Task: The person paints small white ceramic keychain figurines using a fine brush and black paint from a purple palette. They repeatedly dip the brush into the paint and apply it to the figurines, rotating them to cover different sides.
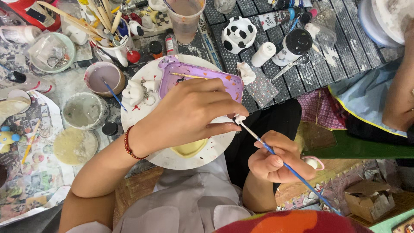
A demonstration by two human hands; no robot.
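left hand (189,112) pinched a small white figurine (239,118) above the round white board (142,125) | right hand (276,162) closed around a blue brush (280,159), tip touching the figurine | figurine looked bare white, painting seemingly barely begun | purple tray (198,75) behind

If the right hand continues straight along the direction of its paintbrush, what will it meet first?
The right hand points its blue paintbrush up and to the left. First in that line is the small white piece pinched by the left hand; the brush tip seems to touch it already, though depth is unclear.
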